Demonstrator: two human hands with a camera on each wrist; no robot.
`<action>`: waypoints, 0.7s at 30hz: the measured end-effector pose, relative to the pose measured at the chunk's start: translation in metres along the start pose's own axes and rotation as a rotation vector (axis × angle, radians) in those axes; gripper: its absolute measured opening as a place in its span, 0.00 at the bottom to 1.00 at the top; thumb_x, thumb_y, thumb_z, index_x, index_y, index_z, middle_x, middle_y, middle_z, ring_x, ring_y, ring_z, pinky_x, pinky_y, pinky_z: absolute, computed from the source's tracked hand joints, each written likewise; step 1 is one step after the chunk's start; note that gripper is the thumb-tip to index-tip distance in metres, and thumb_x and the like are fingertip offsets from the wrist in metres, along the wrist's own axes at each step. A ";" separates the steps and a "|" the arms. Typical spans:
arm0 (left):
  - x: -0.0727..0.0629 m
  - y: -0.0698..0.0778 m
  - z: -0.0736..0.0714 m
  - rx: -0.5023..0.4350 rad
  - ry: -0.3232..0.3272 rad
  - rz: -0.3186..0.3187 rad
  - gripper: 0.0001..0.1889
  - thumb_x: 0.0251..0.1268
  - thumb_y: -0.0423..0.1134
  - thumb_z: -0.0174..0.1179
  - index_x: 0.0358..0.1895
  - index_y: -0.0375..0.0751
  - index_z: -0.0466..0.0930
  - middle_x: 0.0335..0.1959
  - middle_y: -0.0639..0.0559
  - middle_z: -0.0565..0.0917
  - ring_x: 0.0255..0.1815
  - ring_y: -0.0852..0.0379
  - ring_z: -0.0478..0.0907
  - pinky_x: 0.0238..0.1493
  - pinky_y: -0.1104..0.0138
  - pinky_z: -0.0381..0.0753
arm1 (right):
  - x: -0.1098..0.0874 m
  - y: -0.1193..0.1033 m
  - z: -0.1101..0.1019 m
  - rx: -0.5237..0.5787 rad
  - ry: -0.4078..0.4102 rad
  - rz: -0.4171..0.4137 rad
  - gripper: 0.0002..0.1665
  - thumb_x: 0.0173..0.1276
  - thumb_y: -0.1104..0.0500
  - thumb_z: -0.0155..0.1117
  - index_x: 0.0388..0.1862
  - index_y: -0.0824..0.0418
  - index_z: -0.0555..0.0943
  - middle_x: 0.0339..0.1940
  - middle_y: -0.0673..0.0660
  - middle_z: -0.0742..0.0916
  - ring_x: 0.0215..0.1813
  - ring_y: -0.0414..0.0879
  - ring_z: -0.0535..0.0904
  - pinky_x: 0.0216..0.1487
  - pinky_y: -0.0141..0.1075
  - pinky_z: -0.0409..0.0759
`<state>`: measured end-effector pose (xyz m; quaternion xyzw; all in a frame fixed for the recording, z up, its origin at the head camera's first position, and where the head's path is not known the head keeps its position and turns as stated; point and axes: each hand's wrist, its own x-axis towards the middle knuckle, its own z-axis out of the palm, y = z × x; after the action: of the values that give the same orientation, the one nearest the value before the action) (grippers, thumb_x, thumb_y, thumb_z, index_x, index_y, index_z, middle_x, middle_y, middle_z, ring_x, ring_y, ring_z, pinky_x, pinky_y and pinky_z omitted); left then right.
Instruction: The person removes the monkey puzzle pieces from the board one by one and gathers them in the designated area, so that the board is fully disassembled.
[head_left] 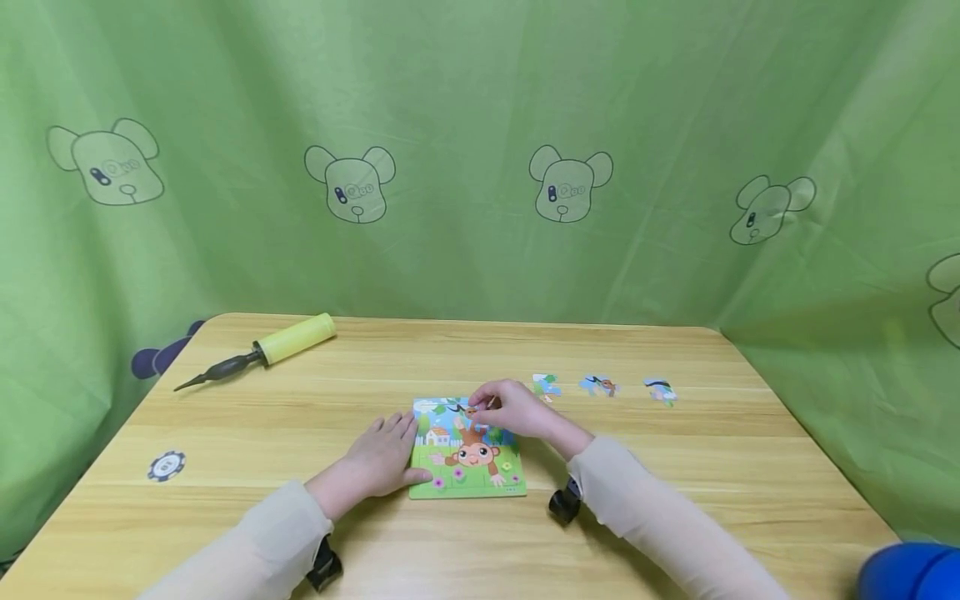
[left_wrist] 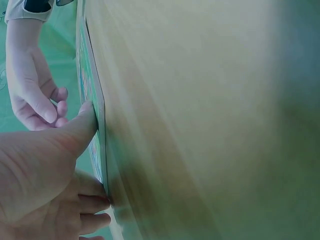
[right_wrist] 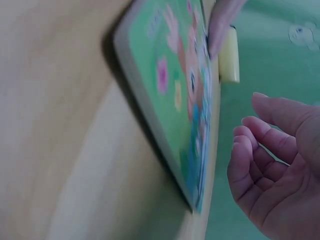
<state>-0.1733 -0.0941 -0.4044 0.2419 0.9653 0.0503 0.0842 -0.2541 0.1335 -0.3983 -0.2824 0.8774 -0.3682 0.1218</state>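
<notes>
A jigsaw puzzle (head_left: 465,479) with a cartoon monkey, a house and flowers lies in its flat tray on the table. My left hand (head_left: 381,457) rests along its left side, fingers straight, with the thumb (left_wrist: 86,117) over the board's edge. Above the puzzle's upper right part is my right hand (head_left: 517,408), its fingers loosely bent. In the right wrist view, thumb and forefinger of the right hand (right_wrist: 280,160) stand apart, and no piece shows between them. The right hand hides part of the puzzle's top right.
Three loose puzzle pieces lie to the right: one (head_left: 545,385) by the right hand, one (head_left: 600,385) beyond it and another (head_left: 660,392) farther right. A yellow hand pump (head_left: 296,338) lies back left, a poker chip (head_left: 167,466) nearer left. Something blue (head_left: 911,573) stands front right.
</notes>
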 end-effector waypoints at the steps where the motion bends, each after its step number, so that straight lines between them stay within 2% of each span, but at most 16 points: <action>1: 0.000 0.000 0.000 -0.001 0.002 -0.001 0.42 0.62 0.59 0.52 0.65 0.25 0.58 0.67 0.35 0.58 0.68 0.41 0.54 0.67 0.51 0.52 | 0.001 -0.003 0.003 0.001 -0.011 -0.001 0.10 0.61 0.63 0.64 0.41 0.66 0.81 0.29 0.49 0.80 0.29 0.42 0.74 0.29 0.32 0.76; 9: 0.002 -0.002 0.002 0.013 -0.001 -0.006 0.43 0.61 0.61 0.51 0.66 0.25 0.58 0.68 0.35 0.58 0.68 0.41 0.54 0.67 0.51 0.52 | 0.006 -0.018 0.021 -0.001 -0.083 0.010 0.12 0.61 0.62 0.64 0.43 0.66 0.80 0.31 0.49 0.81 0.33 0.41 0.75 0.36 0.31 0.77; 16: 0.001 -0.001 0.000 0.018 0.001 -0.005 0.42 0.62 0.60 0.51 0.65 0.25 0.58 0.67 0.34 0.59 0.68 0.41 0.55 0.66 0.51 0.53 | 0.008 -0.026 0.032 -0.035 -0.133 0.011 0.12 0.62 0.62 0.65 0.44 0.64 0.80 0.32 0.50 0.80 0.21 0.41 0.76 0.29 0.31 0.77; 21: 0.002 -0.001 0.001 0.025 0.002 -0.003 0.42 0.62 0.60 0.51 0.65 0.25 0.58 0.67 0.35 0.59 0.67 0.41 0.55 0.66 0.52 0.54 | 0.010 -0.028 0.038 -0.109 -0.128 -0.021 0.13 0.59 0.61 0.67 0.43 0.63 0.81 0.35 0.50 0.80 0.30 0.39 0.74 0.36 0.30 0.76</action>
<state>-0.1752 -0.0941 -0.4057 0.2413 0.9664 0.0384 0.0805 -0.2350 0.0896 -0.4047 -0.3206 0.8837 -0.3022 0.1581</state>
